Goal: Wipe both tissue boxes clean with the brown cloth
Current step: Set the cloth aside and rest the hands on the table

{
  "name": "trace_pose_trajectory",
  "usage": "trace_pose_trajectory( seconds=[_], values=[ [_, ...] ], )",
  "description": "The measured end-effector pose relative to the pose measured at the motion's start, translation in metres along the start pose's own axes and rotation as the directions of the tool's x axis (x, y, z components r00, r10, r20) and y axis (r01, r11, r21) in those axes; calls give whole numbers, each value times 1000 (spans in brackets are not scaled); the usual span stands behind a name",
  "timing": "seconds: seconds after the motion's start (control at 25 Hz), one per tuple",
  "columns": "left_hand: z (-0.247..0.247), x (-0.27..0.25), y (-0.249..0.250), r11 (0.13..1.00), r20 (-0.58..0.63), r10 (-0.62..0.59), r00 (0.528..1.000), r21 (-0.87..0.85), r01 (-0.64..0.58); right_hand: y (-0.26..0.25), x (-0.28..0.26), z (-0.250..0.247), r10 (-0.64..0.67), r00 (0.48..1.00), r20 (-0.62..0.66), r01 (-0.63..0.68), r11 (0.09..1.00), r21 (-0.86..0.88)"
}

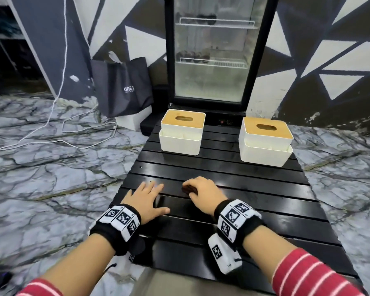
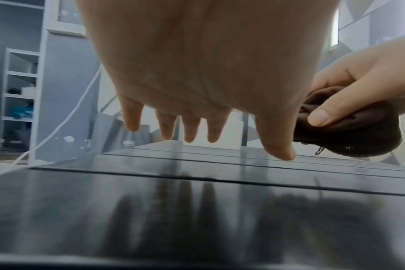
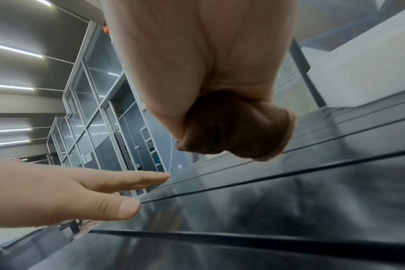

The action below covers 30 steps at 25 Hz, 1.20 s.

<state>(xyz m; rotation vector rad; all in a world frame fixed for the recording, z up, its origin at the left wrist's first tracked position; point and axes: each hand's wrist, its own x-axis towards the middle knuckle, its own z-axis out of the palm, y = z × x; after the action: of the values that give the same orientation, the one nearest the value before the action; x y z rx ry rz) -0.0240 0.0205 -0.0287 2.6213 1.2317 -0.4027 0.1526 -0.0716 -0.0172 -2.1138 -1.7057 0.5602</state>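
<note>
Left hand (image 1: 146, 195) lay flat near the table's (image 1: 265, 210) front left corner, fingers straight and spread, holding nothing; the left wrist view showed the fingertips just above or barely touching the slats, cannot tell which. Right hand (image 1: 203, 189) sat just beside it toward the middle of the front half, fingers curled round the cloth (image 1: 189, 189), which was bunched into a tight wad; thumb pressed on top of it in the left wrist view. Left box (image 1: 182, 133) stood near the back left corner, right box (image 1: 265, 142) near the back right corner; both upright, bamboo lids on, well apart from each other and from the hands; neither touched yet.

Risks, judged from this layout: a wadded cloth gives a small contact patch, so faces and lid edges could be missed unless it is opened out; each box looked like an upper shell seated in a lower tray, so a sideways wipe without the free hand bracing it could slide the box on the glossy slats, shift the shell, or push it off the back edge; lids may lift if caught at the slot.
</note>
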Motion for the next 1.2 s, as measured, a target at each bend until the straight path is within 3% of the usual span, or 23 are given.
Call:
trace_pose_trajectory(
  seconds=[0.12, 0.4, 0.52, 0.72, 1.2],
  values=[
    [1, 0, -36, 992, 4, -119, 993, -40, 119, -28, 33, 20, -63, 998, 18, 62, 998, 13],
    [-6, 1, -70, 982, 2, -156, 988, -110, 156, -69, 89, 54, -121, 993, 12, 122, 992, -32],
    [-8, 6, -77, 985, 16, -137, 990, -107, 138, -74, 95, 51, -67, 990, 124, 87, 983, -160],
    [-1, 9, -83, 984, 105, -122, 987, -114, 133, -72, 92, 57, -108, 906, 410, 240, 927, -287],
    [7, 13, -78, 984, 127, -110, 986, -125, 126, -74, 140, 72, -37, 910, 412, 201, 910, -363]
  ],
)
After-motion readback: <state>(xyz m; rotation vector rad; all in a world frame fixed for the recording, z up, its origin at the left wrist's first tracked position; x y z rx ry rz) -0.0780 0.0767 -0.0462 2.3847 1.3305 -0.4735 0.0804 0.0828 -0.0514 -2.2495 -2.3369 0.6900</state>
